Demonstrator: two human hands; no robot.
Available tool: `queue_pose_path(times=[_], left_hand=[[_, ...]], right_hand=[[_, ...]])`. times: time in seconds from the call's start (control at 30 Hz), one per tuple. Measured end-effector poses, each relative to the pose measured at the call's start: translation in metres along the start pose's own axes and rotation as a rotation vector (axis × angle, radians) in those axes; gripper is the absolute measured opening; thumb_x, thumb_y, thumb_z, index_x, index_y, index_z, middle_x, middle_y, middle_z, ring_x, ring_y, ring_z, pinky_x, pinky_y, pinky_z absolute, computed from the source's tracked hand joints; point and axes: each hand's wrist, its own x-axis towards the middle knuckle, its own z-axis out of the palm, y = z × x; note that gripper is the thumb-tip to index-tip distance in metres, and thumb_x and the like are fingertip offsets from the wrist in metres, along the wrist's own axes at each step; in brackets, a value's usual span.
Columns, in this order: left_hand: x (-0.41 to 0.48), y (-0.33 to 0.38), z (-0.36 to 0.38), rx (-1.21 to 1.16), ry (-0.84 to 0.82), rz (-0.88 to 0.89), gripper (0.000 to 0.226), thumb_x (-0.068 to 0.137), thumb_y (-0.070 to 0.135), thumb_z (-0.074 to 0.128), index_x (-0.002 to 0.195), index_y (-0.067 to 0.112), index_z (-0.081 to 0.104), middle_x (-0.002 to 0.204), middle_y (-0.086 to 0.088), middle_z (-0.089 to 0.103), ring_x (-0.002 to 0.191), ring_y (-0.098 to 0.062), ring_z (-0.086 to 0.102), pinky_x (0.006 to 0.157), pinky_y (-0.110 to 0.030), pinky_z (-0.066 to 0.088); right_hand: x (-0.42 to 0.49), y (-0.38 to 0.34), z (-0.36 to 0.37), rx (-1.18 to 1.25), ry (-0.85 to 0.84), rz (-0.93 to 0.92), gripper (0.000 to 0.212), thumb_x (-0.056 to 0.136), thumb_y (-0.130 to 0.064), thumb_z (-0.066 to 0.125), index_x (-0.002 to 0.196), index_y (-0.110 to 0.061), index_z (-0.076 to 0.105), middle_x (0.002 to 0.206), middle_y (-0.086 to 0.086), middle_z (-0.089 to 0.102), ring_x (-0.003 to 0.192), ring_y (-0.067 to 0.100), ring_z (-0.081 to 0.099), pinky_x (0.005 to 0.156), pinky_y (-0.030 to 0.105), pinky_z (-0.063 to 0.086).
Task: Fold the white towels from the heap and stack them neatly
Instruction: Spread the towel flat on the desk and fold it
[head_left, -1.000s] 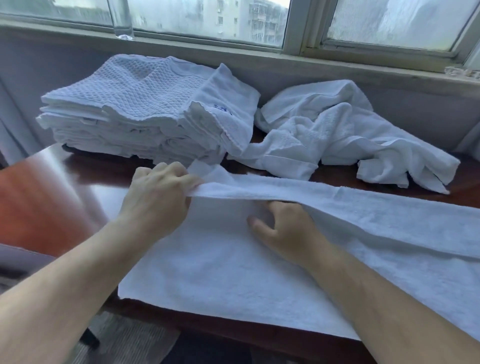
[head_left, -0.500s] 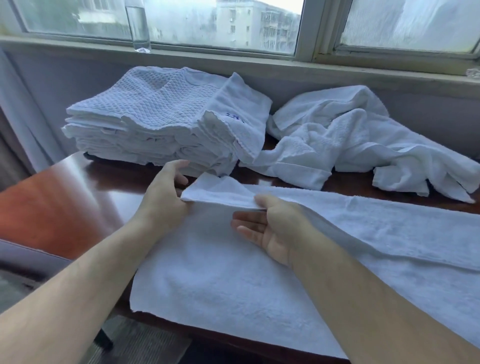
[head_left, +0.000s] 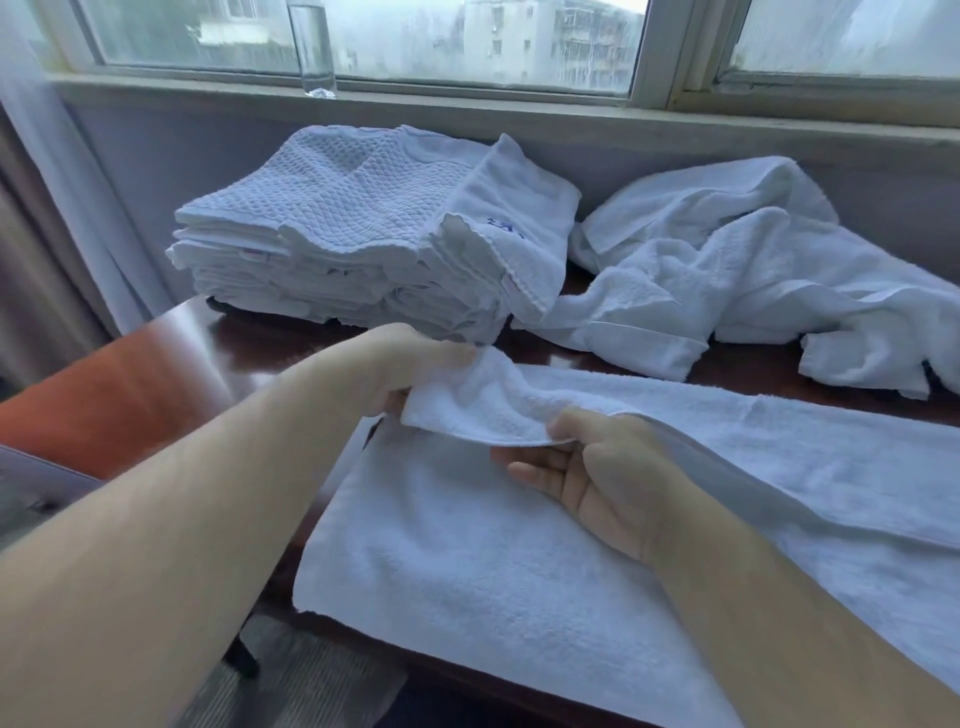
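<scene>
A long white towel (head_left: 467, 551) lies spread across the dark wooden table (head_left: 197, 353), its far long edge folded over toward me. My left hand (head_left: 415, 364) pinches the left corner of that folded flap. My right hand (head_left: 597, 467) holds the flap's edge from below, thumb on top, fingers under it. The corner is lifted slightly off the lower layer. Behind, at the left, stands a stack of folded white towels (head_left: 353, 234). To the right of the stack lies the rumpled heap of unfolded towels (head_left: 727, 270).
A clear glass (head_left: 311, 47) stands on the window sill above the stack. A curtain (head_left: 47, 208) hangs at the left. An orange chair seat (head_left: 104, 405) sits beside the table's left end. The table's front edge runs under the spread towel.
Both hands have lifted the folded flap's left corner and drawn it toward me. My right hand turned palm up under the edge; my left went from pressing to pinching the corner.
</scene>
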Motion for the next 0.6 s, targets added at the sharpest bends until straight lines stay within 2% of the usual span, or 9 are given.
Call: queue_pose_path(times=[0.07,0.17,0.27,0.3,0.37,0.4,0.43,0.5,0.6], left_hand=[[0.000,0.000,0.003,-0.232,0.009,0.102,0.021,0.091,0.023,0.072,0.098,0.003,0.072,0.080,-0.010,0.076,0.063,-0.018,0.073,0.049,-0.024,0.054],[0.002,-0.005,-0.005,-0.436,0.049,0.173,0.025,0.097,0.026,0.064,0.102,0.002,0.071,0.094,-0.015,0.076,0.079,-0.027,0.075,0.059,-0.033,0.059],[0.006,-0.012,-0.013,-0.261,0.132,0.176,0.029,0.100,0.031,0.057,0.105,0.004,0.067,0.106,-0.014,0.073,0.091,-0.032,0.072,0.081,-0.044,0.060],[0.008,-0.015,-0.016,-0.153,0.151,0.167,0.030,0.099,0.034,0.055,0.101,0.005,0.064,0.100,-0.014,0.068,0.085,-0.031,0.068,0.080,-0.042,0.056],[0.006,-0.016,-0.020,0.016,0.156,0.147,0.028,0.094,0.039,0.057,0.097,0.011,0.060,0.090,-0.007,0.054,0.075,-0.025,0.053,0.068,-0.036,0.043],[0.002,-0.015,-0.022,0.052,0.134,0.137,0.034,0.087,0.042,0.062,0.097,0.009,0.063,0.088,-0.005,0.056,0.073,-0.023,0.054,0.067,-0.035,0.043],[-0.001,-0.015,-0.025,0.053,0.083,0.126,0.042,0.079,0.043,0.069,0.101,0.007,0.067,0.090,-0.003,0.065,0.076,-0.023,0.062,0.073,-0.035,0.050],[-0.011,-0.014,-0.027,0.046,-0.033,0.103,0.054,0.069,0.040,0.081,0.115,0.014,0.070,0.104,-0.003,0.076,0.096,-0.028,0.073,0.095,-0.049,0.055],[-0.017,-0.019,-0.028,0.138,-0.061,0.126,0.044,0.074,0.031,0.083,0.115,0.020,0.070,0.104,-0.004,0.077,0.102,-0.030,0.072,0.098,-0.059,0.051]], right_hand=[[-0.001,-0.001,0.000,0.004,-0.009,0.007,0.027,0.103,-0.009,0.045,0.119,0.009,0.057,0.099,0.030,0.072,0.087,0.039,0.074,0.066,0.036,0.063],[-0.002,-0.002,0.002,-0.003,0.002,0.029,0.027,0.104,-0.016,0.047,0.119,0.006,0.052,0.096,0.031,0.072,0.084,0.040,0.074,0.062,0.036,0.062],[-0.003,-0.002,0.006,-0.213,-0.007,0.071,0.029,0.104,-0.020,0.050,0.109,0.007,0.060,0.088,0.026,0.074,0.066,0.029,0.073,0.051,0.028,0.058],[-0.004,-0.002,0.007,-0.285,-0.010,0.087,0.031,0.103,-0.022,0.051,0.107,0.006,0.063,0.085,0.024,0.074,0.059,0.025,0.070,0.046,0.025,0.054],[-0.005,-0.005,0.008,-0.363,-0.001,0.116,0.035,0.102,-0.029,0.053,0.105,0.003,0.066,0.082,0.023,0.074,0.051,0.021,0.065,0.039,0.023,0.046],[-0.006,-0.006,0.008,-0.367,0.014,0.127,0.037,0.101,-0.033,0.055,0.105,0.002,0.067,0.083,0.023,0.074,0.049,0.021,0.063,0.037,0.022,0.044],[-0.006,-0.007,0.008,-0.347,0.039,0.134,0.040,0.100,-0.038,0.056,0.105,0.000,0.067,0.082,0.022,0.074,0.047,0.020,0.063,0.036,0.022,0.042],[-0.005,-0.008,0.007,-0.235,0.124,0.140,0.043,0.100,-0.043,0.052,0.104,-0.002,0.065,0.077,0.019,0.074,0.045,0.019,0.064,0.033,0.021,0.040],[-0.007,-0.011,0.002,-0.120,0.226,0.133,0.032,0.103,-0.029,0.046,0.100,0.000,0.059,0.069,0.018,0.072,0.044,0.020,0.065,0.032,0.020,0.041]])
